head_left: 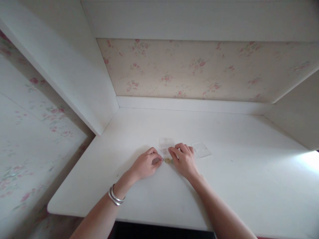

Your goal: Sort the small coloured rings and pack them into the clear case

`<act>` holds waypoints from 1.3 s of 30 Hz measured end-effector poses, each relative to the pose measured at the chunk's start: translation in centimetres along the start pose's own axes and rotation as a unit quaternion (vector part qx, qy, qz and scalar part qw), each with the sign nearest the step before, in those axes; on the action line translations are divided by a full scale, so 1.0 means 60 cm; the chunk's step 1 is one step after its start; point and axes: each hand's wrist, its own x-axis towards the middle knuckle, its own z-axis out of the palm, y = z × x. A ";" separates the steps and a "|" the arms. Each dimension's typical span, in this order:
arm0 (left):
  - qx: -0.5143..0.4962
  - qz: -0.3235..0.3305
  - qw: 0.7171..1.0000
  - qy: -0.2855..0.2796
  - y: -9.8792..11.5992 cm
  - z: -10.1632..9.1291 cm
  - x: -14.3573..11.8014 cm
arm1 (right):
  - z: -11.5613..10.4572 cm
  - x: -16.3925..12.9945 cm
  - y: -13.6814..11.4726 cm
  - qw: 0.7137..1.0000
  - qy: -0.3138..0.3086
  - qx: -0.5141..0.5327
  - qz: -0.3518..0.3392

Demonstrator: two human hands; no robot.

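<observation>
Left hand (146, 165): rests on the bench, knuckles up, fingers curled inward so the fingertips (157, 161) bunch narrow against the surface; whether it pinches anything I cannot tell, since the fingers cover what is under them.
Right hand (183, 159): also down on the bench, palm down, fingers loosely bent and close together, the forefinger reaching toward the left hand; it grips nothing that can be seen.
Small rings (168, 160): two tiny round yellowish pieces lying flat on the bench, side by side, in the gap between the two hands; they sit just beside the left fingertips and just under the right forefinger tip. Touching or a hair apart cannot be told.
Clear packet (166, 145): a small see-through square lying flat just beyond the rings, between the hands on their far side; a faint pinkish spot shows at its near edge.
Second clear packet (201, 149): another see-through square, flat on the bench, just right of the right hand, near its knuckles but apart from them.
Bracelets (115, 196): silver bangles around the left wrist.
Bench (236, 172): white, set in an alcove.
Wallpaper (199, 69): pale, with pink flowers, behind the bench.
</observation>
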 end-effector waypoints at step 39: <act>-0.019 -0.030 0.993 0.111 -0.008 0.011 0.064 | 0.000 -0.028 -0.036 0.987 -0.113 -0.021 -0.115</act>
